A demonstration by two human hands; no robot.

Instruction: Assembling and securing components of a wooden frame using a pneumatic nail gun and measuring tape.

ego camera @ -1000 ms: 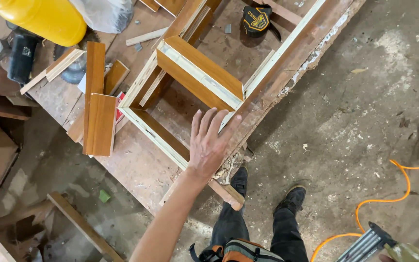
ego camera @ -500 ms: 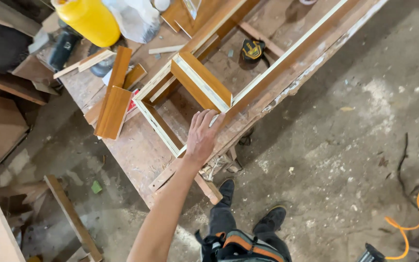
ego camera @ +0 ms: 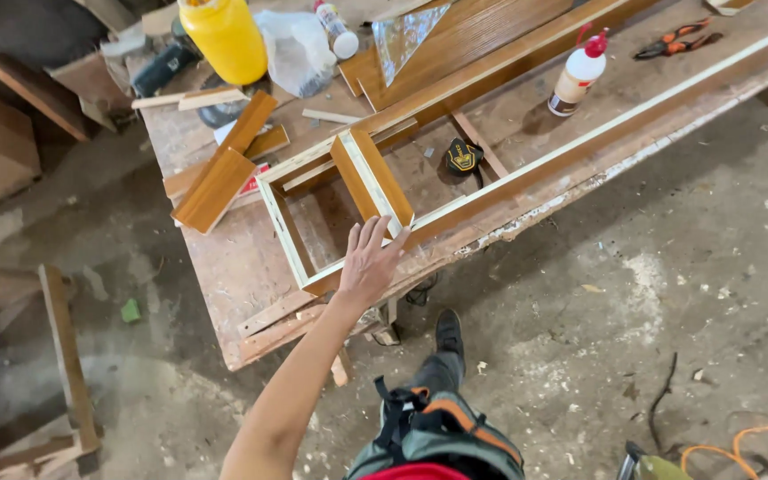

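Left hand [ego camera: 371, 262] spread flat, palm down, fingers fanned, pressing the near corner of a pale-edged wooden frame [ego camera: 288, 233] that lies on the workbench [ego camera: 224, 276]. The fingertips point toward 12 o'clock and reach the foot of an upright divider board [ego camera: 371, 178] set across the frame. The right hand is out of view, so its state cannot be told. At 10 o'clock from the hand lie loose brown offcuts [ego camera: 220, 178]; at 1 o'clock a tape measure [ego camera: 462, 156]; farther along 1 o'clock a glue bottle [ego camera: 578, 78]; at 11 o'clock a yellow jug [ego camera: 224, 37]. Judged advice: keep the palm weight directly over the corner joint, so that the frame sits flat and square and the divider does not tip
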